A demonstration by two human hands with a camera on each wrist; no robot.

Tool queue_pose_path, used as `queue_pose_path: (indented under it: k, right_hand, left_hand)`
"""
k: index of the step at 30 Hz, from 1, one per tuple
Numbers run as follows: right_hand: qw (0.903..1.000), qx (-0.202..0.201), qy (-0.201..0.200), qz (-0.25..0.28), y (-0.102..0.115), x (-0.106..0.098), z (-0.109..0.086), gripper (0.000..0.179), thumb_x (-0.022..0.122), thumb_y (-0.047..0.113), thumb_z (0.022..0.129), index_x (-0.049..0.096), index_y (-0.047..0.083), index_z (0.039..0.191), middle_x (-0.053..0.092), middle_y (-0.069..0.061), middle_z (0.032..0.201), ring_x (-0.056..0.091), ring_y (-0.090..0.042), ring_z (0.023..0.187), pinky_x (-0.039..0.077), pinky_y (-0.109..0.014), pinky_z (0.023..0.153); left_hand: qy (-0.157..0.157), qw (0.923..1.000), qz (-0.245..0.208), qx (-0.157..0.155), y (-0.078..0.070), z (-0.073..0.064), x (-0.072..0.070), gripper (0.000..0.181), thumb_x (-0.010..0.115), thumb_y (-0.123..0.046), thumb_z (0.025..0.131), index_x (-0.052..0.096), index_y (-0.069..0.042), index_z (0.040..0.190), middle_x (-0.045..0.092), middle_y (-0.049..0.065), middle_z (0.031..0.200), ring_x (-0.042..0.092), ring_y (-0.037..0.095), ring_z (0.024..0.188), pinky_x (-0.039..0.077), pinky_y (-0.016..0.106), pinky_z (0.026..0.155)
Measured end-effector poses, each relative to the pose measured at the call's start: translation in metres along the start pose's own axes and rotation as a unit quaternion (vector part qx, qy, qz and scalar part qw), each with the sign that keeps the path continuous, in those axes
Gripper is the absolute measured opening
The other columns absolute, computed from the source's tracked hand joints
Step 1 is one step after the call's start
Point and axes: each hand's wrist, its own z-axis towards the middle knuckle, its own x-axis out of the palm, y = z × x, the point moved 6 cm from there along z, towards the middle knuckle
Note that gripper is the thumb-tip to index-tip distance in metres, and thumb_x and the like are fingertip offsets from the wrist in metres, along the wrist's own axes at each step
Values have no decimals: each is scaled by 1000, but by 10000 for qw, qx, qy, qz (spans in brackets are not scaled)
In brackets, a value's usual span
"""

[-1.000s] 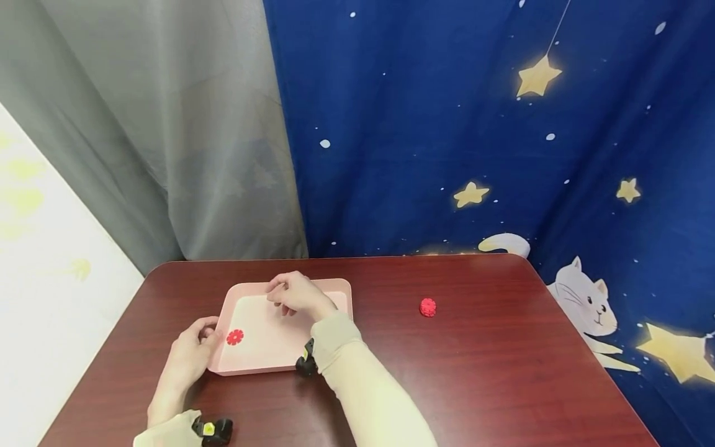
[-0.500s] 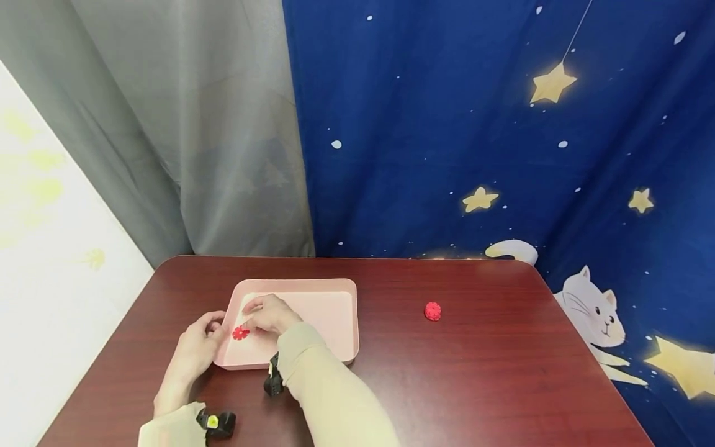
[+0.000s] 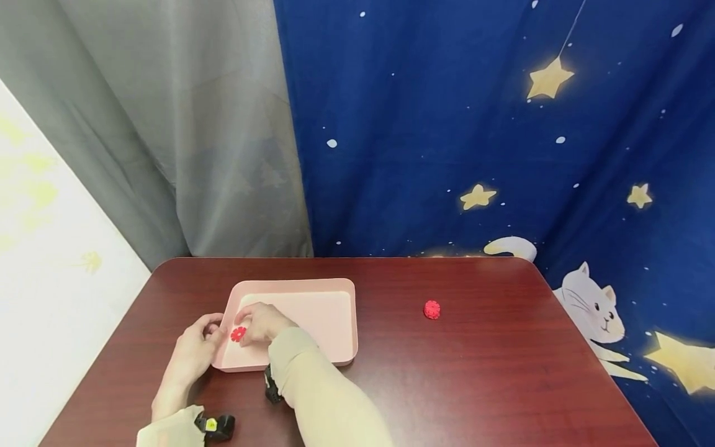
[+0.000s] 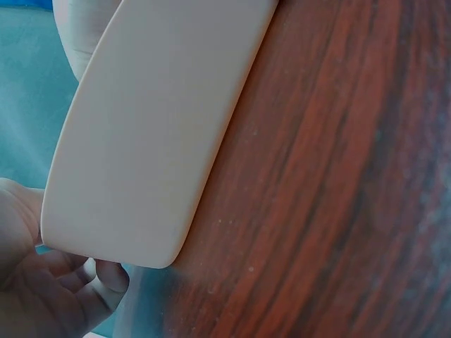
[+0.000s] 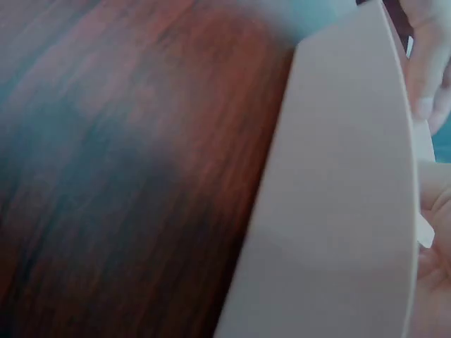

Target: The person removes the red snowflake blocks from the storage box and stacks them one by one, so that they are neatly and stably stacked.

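Note:
A shallow pink tray point(image 3: 298, 285) sits on the left part of the table. My left hand point(image 3: 192, 351) holds its left wall, the fingers curled against the outside; the left wrist view shows that hand point(image 4: 53, 282) at the tray's corner. Inside the tray, near the left end, lies a red flower-shaped disc point(image 3: 238, 334) with notched edges. My right hand point(image 3: 264, 323) reaches over the front wall and pinches the disc, index finger at its far edge and thumb at its near edge. The tray wall point(image 5: 338, 183) hides part of this hand in the right wrist view.
A small stack of red notched discs point(image 3: 432, 310) stands on the dark red wooden table point(image 3: 491, 366), right of the tray. Grey point(image 3: 240, 143) and blue star-patterned curtains point(image 3: 413, 155) hang behind the far edge. A white wall point(image 3: 44, 248) is at the left.
My right hand has moved left and down from above the tray's middle to the red disc, its fingers now at the disc's edges. The left hand keeps hold of the tray.

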Motion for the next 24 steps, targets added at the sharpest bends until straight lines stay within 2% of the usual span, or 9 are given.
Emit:
queue_pose_path:
  k: [3,7,14,24]
  right_hand:
    - [9987,-34,-52,-512,1,0,-1,34,87,13,70,69,28,95,59,15,88,49,-4,79,37,-15,74]
    - [9972,3,-60,-744,-1,-1,-2,28,85,14,73,67,27,90,56,13,80,50,-6,75,38,-17,69]
    - [9974,-22,-70,-715,2,-1,-3,28,83,11,74,62,26,87,54,10,75,49,-9,70,38,-19,64]
    - [9987,-330,-70,-374,3,2,-4,35,83,5,72,60,23,90,50,6,70,48,-7,64,38,-20,58]
  left_hand:
    - [-58,10000,-1,63,-2,0,1,34,53,-17,100,55,2,128,59,11,96,52,20,78,41,28,64]
    - [-94,9999,26,126,-3,3,4,33,54,-15,99,55,2,128,59,11,94,51,19,75,40,28,62]
    - [-62,10000,-12,-17,2,2,4,36,53,-22,101,54,1,129,56,10,96,50,20,80,39,29,65]
    - [-102,9999,33,65,3,0,0,35,54,-21,100,55,0,127,58,9,95,50,16,78,40,27,66]
